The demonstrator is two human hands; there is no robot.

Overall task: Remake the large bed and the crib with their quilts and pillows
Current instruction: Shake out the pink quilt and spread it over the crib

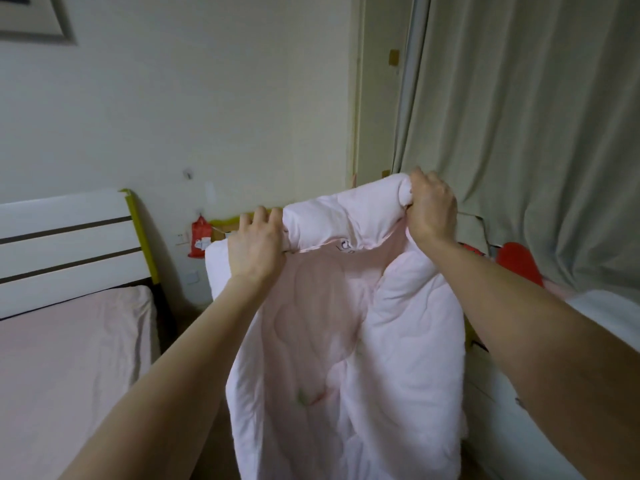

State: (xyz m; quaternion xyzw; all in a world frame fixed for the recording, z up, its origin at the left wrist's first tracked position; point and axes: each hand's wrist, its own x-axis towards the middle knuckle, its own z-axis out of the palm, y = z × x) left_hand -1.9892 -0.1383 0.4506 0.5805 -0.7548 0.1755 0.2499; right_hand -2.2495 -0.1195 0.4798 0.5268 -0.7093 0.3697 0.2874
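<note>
A pale pink padded quilt (349, 341) hangs in front of me, held up by its top edge. My left hand (256, 244) grips the left end of that edge, and my right hand (433, 206) grips the right end a little higher. The quilt falls in folds to below the frame. The large bed (69, 358) lies at the left with a pink sheet and a white slatted headboard (65, 237). Behind the quilt, a white pillow or mattress edge (216, 268) shows, and the white crib side (512, 410) appears at the lower right.
A grey-green curtain (536, 133) hangs on the right. A red bag (200, 237) hangs on the wall between the beds, and a red object (519, 265) sits behind my right forearm. A narrow strip of floor (194, 323) separates bed and crib.
</note>
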